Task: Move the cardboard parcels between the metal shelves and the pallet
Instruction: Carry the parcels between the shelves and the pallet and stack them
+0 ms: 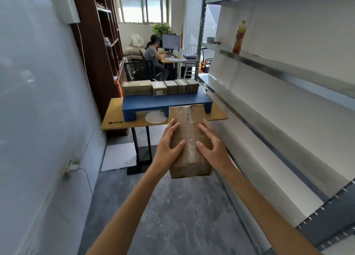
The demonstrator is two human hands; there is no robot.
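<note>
Between left hand point(168, 148), right hand point(213, 148), taped parcel point(189, 118), far label point(159, 92) illegible

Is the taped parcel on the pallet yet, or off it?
Off it. The left hand and right hand hold the parcel in mid-air, short of the blue pallet that carries five other parcels.

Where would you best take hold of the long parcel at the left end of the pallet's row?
Probably from above: grip the long parcel by its front and rear faces, since its right end sits against the next parcel, leaving no finger room there.
</note>
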